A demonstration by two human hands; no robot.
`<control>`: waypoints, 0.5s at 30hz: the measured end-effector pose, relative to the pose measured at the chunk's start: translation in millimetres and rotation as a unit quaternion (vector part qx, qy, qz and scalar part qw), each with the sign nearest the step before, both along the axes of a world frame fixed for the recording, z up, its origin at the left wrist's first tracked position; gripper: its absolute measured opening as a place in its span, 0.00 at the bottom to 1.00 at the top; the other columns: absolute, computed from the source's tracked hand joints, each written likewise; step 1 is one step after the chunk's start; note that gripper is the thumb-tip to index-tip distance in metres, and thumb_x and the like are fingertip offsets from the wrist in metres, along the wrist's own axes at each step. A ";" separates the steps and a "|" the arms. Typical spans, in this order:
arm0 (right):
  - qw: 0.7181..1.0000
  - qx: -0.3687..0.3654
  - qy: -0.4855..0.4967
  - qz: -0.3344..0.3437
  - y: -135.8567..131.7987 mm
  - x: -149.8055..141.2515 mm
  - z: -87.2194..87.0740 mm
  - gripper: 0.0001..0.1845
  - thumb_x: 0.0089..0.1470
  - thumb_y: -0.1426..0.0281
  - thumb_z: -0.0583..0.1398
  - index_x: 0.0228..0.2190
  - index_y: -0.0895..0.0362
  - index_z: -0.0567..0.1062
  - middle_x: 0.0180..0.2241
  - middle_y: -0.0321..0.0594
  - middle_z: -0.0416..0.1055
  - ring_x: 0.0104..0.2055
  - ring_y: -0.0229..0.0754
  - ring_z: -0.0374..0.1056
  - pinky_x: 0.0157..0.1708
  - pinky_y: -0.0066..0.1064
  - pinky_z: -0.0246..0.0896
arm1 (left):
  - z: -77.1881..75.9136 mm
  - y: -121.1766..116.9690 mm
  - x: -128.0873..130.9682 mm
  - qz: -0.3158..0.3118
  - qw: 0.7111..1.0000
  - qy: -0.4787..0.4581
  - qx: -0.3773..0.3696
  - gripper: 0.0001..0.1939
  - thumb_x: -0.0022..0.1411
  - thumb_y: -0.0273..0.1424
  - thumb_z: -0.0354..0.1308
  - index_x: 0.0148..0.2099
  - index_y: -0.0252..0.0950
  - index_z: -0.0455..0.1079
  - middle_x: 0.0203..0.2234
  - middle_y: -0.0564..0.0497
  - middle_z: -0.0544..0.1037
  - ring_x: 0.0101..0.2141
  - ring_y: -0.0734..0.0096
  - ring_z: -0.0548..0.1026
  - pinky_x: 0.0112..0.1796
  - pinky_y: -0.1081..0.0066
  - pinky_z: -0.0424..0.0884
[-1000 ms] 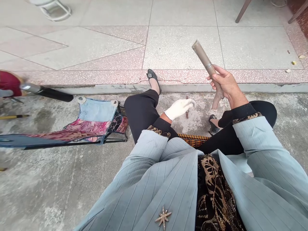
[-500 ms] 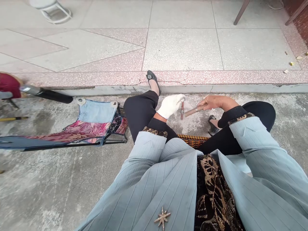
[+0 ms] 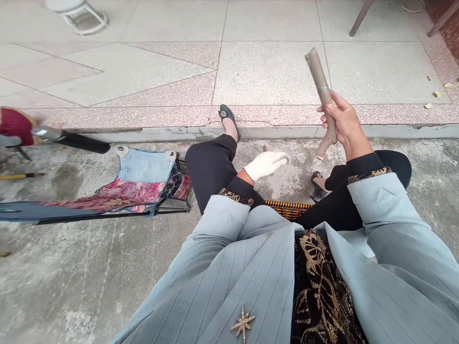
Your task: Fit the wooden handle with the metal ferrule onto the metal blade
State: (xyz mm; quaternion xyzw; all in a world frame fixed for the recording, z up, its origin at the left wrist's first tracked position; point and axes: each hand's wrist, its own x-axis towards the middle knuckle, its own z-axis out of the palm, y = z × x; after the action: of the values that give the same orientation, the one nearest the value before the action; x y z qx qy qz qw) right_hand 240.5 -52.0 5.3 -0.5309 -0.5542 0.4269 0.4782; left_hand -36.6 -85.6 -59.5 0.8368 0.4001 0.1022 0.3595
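My right hand (image 3: pixel 342 117) is raised over the paved step and wraps round a thick wooden stick (image 3: pixel 317 74). The stick stands tilted, with a crooked lower end and a band like wire round its upper part. Low over the concrete, between my knees, is my left hand (image 3: pixel 265 164) in a white knitted glove. Its fingers are pressed together, with the tips greyish; what they hold, if anything, is hidden. A short reddish-brown rod (image 3: pixel 264 148) shows just beyond the glove; whether the hand touches it I cannot tell.
A woven seat edge (image 3: pixel 287 209) shows beneath me. A low folding chair (image 3: pixel 132 193) with patterned cloth stands left. Ahead runs the step's edge (image 3: pixel 265 133). At far left are a person's dark red sleeve (image 3: pixel 14 126) and a black-handled tool (image 3: pixel 82 142). A white stool (image 3: pixel 84 19) stands behind.
My right hand has swung the stick up and away from the rod. My left hand has turned and shifted slightly right and down; the rod now shows behind it.
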 end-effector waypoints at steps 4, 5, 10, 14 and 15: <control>0.980 -0.045 -0.193 -0.035 12.7 5.4 -26.4 0.38 0.56 0.49 0.56 0.62 0.55 0.65 0.42 0.47 0.75 0.32 0.44 0.70 0.30 0.37 0.67 | 11.2 -1.4 -8.6 0.027 0.995 -0.057 0.074 0.11 0.67 0.33 0.50 0.43 0.39 0.74 0.37 0.49 0.79 0.43 0.64 0.77 0.44 0.68 0.70; 0.967 -0.048 -0.247 -0.037 13.2 4.7 -30.9 0.36 0.56 0.50 0.56 0.60 0.56 0.68 0.42 0.47 0.75 0.33 0.46 0.71 0.32 0.38 0.67 | 14.2 -1.3 -11.0 0.045 0.993 -0.068 0.088 0.12 0.67 0.33 0.50 0.43 0.39 0.74 0.38 0.48 0.79 0.44 0.64 0.77 0.45 0.67 0.70; 0.883 -0.039 -0.464 0.063 4.2 -7.3 -36.7 0.24 0.55 0.61 0.61 0.53 0.51 0.77 0.44 0.43 0.78 0.45 0.52 0.72 0.44 0.38 0.63 | 21.3 0.6 -19.6 0.138 0.977 -0.117 0.113 0.16 0.70 0.37 0.45 0.44 0.37 0.73 0.40 0.46 0.79 0.43 0.65 0.76 0.45 0.68 0.70; 0.845 -0.103 -0.459 0.253 -5.6 -17.9 -33.5 0.25 0.52 0.66 0.63 0.53 0.47 0.78 0.43 0.38 0.79 0.41 0.47 0.72 0.41 0.33 0.63 | 18.8 5.2 -22.8 0.189 0.961 -0.172 0.103 0.20 0.71 0.40 0.41 0.45 0.36 0.72 0.35 0.46 0.78 0.39 0.68 0.76 0.39 0.70 0.70; 0.830 -0.136 -0.443 0.311 -8.4 -20.8 -32.6 0.25 0.51 0.66 0.64 0.53 0.47 0.78 0.41 0.37 0.80 0.38 0.45 0.72 0.38 0.32 0.63 | 17.6 7.0 -22.9 0.196 0.960 -0.175 0.093 0.21 0.72 0.41 0.41 0.45 0.36 0.72 0.34 0.46 0.78 0.38 0.68 0.75 0.37 0.71 0.70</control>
State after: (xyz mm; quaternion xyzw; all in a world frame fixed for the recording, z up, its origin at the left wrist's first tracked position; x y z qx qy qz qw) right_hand 219.7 -60.4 -27.4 -0.5222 -0.7789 0.3432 -0.0531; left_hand -59.6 -78.5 -41.9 0.7410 0.4756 0.3521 0.3173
